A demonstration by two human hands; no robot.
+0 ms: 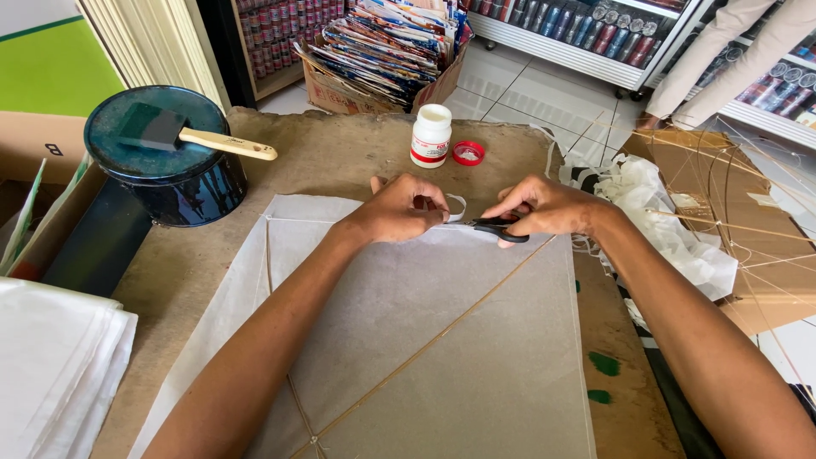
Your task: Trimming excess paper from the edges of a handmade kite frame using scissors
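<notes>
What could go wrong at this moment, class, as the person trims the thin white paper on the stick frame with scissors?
1. The left hand pinches the white paper right beside the scissors held by the right hand; a finger might get nicked.
2. The paper looks thin, so it may tear instead of cutting cleanly.
3. The glue bottle stands uncapped, its red cap beside it; a bump could spill glue.

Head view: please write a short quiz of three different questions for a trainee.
1. True or false: the right hand holds black scissors.
2. What lies on the blue tin? A) red cap B) foam brush C) bottle
3. What does the left hand pinch?

Key:
1. True.
2. B, the foam brush; the red cap lies beside the white bottle.
3. The top edge of the white paper.
</notes>
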